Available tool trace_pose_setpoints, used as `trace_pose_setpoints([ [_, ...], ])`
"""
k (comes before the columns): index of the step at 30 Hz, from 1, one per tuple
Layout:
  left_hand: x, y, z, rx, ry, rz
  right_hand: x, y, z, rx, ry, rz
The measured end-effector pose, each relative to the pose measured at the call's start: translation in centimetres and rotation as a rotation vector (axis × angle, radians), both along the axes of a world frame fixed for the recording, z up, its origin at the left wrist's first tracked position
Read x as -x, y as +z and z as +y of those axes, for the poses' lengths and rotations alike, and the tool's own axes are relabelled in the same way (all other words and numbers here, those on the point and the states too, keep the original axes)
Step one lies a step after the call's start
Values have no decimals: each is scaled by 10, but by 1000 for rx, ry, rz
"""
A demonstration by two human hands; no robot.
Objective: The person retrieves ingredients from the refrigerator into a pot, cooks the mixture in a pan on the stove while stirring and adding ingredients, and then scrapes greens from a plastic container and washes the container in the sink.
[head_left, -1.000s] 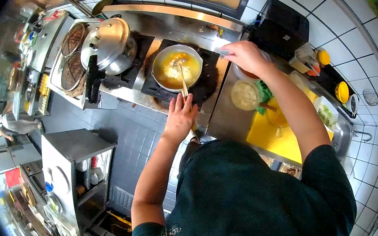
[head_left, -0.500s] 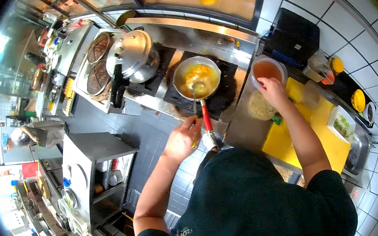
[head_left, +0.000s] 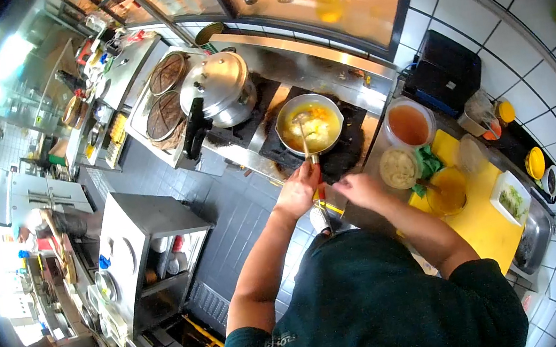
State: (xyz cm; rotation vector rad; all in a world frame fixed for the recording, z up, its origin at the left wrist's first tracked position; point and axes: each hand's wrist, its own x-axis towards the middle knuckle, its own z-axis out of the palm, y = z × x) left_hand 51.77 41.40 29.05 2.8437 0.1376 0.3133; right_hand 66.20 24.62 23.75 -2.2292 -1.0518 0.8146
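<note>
Running from your left hand forward into the pan, the spoon lies straight ahead of your fingers, its long axis pointing away from your body and its head down in the yellow mixture. That line runs almost parallel to the pan handle, which comes back toward you just to the right of the spoon, so the two sit close side by side. Your left hand is the nearer one: its fingers are closed around the spoon's near end, though you cannot tell from this view whether they also touch the pan handle. Your right hand is on the other side, its fingertips pointing left toward that handle, near it and seemingly apart from it; blur keeps you from telling whether those fingers are spread or together. The pan rests on the stove, with the large lidded pot to its left. Beyond your right hand stand the tub of reddish liquid, the tub of pale food and, on the yellow board, the bowl of yellow liquid.
</note>
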Motion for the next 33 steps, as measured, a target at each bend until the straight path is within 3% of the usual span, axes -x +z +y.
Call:
trace_pose_setpoints([
  [1,2,6,-4,42,7,5,7,-31,8,109,42,107],
  [4,11,14,-5,-42,-48,79,33,-45,22,-97,-224,1370],
  [6,24,41,-11,8,-44,62,48,-31,33,-229,-384,1609],
  [8,34,82,-23,51,-13,14,49,-32,36,-240,-399,1481],
  [11,43,81,-25,64,-48,-16,50,-46,34,-199,-434,1238],
  [16,31,25,-13,-25,-59,103,42,-49,21,-212,-386,1026],
  [23,-11,-24,10,-79,-53,-81,33,-66,15,-171,-332,801],
  [26,-14,-17,8,-39,-112,-41,33,-65,15,-170,-340,787],
  [29,-2,32,0,111,-113,82,29,-68,14,-134,-282,760],
  [33,22,83,-10,231,-40,-84,31,-52,11,-198,-326,870],
])
